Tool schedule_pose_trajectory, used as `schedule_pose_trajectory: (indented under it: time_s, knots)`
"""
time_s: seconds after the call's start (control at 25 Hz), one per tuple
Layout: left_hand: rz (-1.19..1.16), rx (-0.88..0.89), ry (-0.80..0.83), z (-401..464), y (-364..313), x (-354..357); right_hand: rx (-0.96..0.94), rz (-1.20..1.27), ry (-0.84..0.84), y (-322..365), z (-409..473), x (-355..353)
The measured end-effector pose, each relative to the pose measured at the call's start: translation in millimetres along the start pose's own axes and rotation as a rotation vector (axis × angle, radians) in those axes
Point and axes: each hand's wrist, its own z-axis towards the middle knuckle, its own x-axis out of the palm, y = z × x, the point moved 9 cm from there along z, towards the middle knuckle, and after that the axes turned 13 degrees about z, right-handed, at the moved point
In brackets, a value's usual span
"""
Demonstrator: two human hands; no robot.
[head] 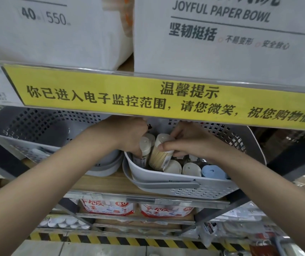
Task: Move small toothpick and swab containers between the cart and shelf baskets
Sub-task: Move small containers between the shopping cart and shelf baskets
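Both my hands reach into a white perforated shelf basket (185, 185) on a wooden shelf. My left hand (127, 133) grips a white-capped container (145, 146) at the basket's left end. My right hand (186, 143) pinches a clear toothpick container (160, 156) with a white cap, tilted next to the first one. More white-lidded containers (191, 169) and a blue-lidded one (212, 171) lie along the basket's front wall. The cart is out of view.
A second, darker perforated basket (27, 130) sits to the left on the same shelf. A yellow notice strip (148, 97) on the shelf above hangs just over my hands. Paper bowl packs stand above; packaged goods fill the lower shelf (109, 206).
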Motion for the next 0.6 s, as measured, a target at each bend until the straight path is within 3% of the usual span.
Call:
schedule_pose_trajectory:
  time_s: [0.16, 0.28, 0.6]
  knots:
    - [0.005, 0.013, 0.002, 8, -5, 5, 0.017, 0.002, 0.101, 5, -9, 18]
    - [0.092, 0.057, 0.033, 15, -15, 9, -0.064, -0.249, 0.067, 12, -15, 21]
    - [0.303, 0.097, 0.068, 19, -25, 6, -0.135, -0.489, 0.221, 4, -7, 50]
